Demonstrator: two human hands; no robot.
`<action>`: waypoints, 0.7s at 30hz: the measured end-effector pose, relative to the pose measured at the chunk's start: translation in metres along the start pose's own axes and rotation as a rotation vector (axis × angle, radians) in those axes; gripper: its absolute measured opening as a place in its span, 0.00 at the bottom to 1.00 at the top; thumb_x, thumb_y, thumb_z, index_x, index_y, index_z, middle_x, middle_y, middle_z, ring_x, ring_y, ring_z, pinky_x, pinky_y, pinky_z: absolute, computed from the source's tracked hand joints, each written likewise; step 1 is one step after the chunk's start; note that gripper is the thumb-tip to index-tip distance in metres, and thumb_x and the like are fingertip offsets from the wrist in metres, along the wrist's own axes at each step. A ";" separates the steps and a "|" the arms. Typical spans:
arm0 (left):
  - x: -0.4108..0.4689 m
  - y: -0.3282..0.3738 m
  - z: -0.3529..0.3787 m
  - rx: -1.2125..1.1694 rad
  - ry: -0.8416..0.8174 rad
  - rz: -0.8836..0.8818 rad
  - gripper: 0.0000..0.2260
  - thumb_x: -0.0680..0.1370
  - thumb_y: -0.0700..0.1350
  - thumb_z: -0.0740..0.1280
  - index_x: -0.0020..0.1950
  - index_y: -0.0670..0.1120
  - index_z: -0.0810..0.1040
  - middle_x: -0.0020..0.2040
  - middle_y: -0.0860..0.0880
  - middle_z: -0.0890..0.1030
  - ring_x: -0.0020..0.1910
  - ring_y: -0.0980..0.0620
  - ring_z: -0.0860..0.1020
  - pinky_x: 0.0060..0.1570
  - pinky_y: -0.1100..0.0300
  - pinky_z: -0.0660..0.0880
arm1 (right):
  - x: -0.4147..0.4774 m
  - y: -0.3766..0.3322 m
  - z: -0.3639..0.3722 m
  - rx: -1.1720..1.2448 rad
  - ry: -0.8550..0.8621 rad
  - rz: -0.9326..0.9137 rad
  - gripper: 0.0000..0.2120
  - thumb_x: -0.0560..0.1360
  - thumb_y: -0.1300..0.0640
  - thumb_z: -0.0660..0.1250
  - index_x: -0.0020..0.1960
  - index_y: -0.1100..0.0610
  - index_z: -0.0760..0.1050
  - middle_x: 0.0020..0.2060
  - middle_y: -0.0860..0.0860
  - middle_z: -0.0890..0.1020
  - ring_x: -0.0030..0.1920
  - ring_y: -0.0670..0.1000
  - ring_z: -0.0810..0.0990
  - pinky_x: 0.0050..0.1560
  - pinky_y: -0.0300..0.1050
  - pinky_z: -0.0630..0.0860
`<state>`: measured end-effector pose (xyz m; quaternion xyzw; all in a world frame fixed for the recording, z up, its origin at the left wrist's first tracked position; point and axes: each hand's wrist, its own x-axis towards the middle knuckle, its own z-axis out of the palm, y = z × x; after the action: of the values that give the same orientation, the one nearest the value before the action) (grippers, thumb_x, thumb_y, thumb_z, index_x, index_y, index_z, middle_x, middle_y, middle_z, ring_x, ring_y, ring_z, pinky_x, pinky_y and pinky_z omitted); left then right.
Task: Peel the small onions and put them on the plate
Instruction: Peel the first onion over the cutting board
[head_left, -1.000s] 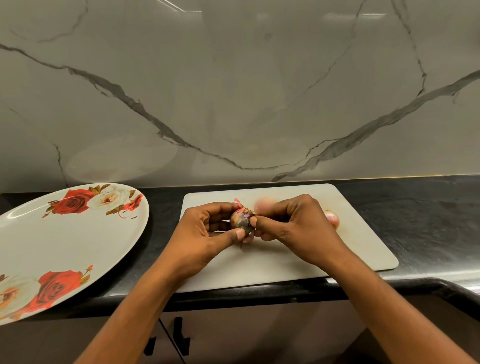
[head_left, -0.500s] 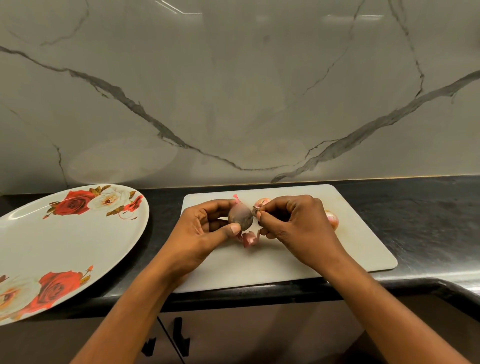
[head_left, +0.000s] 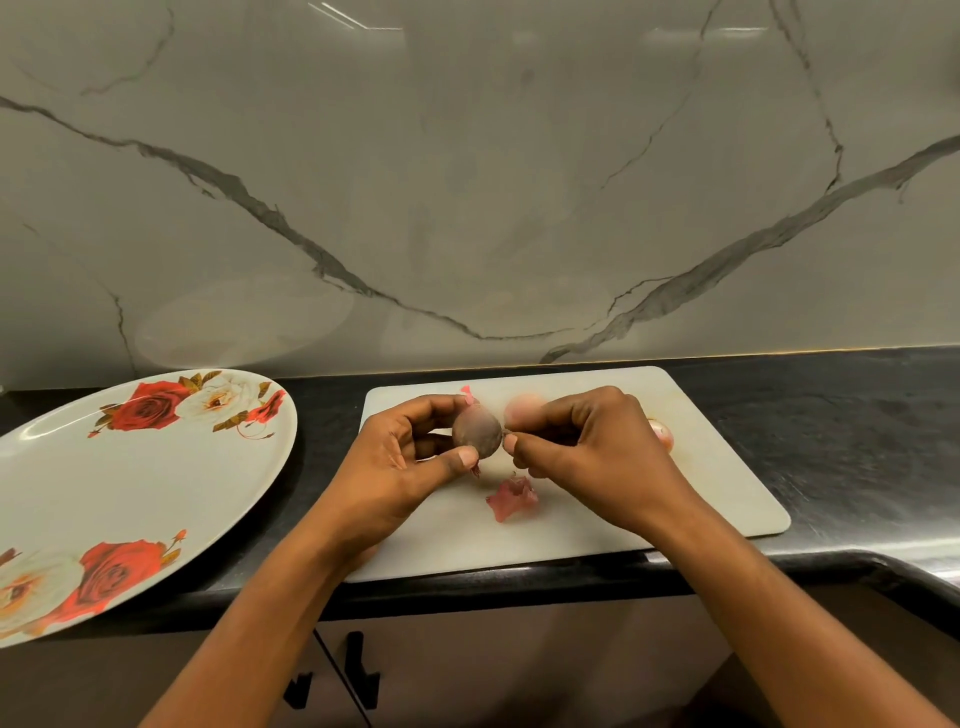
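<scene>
My left hand (head_left: 400, 467) holds a small purple-brown onion (head_left: 477, 432) between thumb and fingers, just above the white cutting board (head_left: 701, 499). My right hand (head_left: 582, 441) pinches the onion's right end with thumb and forefinger. A torn pink piece of skin (head_left: 511, 498) lies on the board below the onion. Two more small onions sit on the board: a pale one (head_left: 522, 408) behind my right hand and another (head_left: 662, 434) mostly hidden at its right. The large rose-patterned plate (head_left: 130, 488) lies on the counter to the left, with no onions on it.
The black countertop (head_left: 857, 441) runs under the board and plate, its front edge curving forward at the right. A marble backsplash (head_left: 467, 182) rises directly behind. Cabinet doors with black handles (head_left: 358, 670) are below the counter.
A pink piece of skin has come off the onion and dropped onto the board. The onion has been turned in my left hand, and my right fingers now pinch its end.
</scene>
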<state>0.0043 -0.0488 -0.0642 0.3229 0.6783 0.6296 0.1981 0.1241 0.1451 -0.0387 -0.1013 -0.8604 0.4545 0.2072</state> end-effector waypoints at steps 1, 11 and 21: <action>0.000 0.000 0.000 0.005 0.003 0.001 0.22 0.77 0.36 0.75 0.70 0.49 0.79 0.64 0.48 0.85 0.62 0.46 0.84 0.65 0.50 0.80 | 0.001 -0.001 0.001 -0.004 0.006 -0.005 0.06 0.76 0.54 0.77 0.52 0.50 0.89 0.41 0.43 0.89 0.43 0.42 0.87 0.50 0.48 0.86; -0.001 0.000 0.001 0.005 -0.001 0.017 0.22 0.77 0.35 0.75 0.71 0.46 0.79 0.62 0.46 0.86 0.61 0.45 0.85 0.64 0.48 0.81 | 0.001 -0.009 0.009 0.079 -0.016 -0.025 0.09 0.74 0.51 0.78 0.53 0.50 0.89 0.39 0.44 0.89 0.41 0.44 0.88 0.46 0.49 0.87; 0.000 -0.001 0.000 -0.021 -0.004 0.007 0.22 0.77 0.34 0.74 0.71 0.43 0.78 0.61 0.46 0.86 0.61 0.46 0.85 0.62 0.52 0.82 | 0.001 -0.008 0.013 0.109 0.017 -0.067 0.08 0.72 0.53 0.78 0.52 0.51 0.88 0.39 0.43 0.89 0.41 0.44 0.88 0.46 0.50 0.87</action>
<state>0.0041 -0.0491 -0.0648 0.3241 0.6702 0.6368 0.2007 0.1174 0.1313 -0.0383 -0.0647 -0.8356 0.4925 0.2347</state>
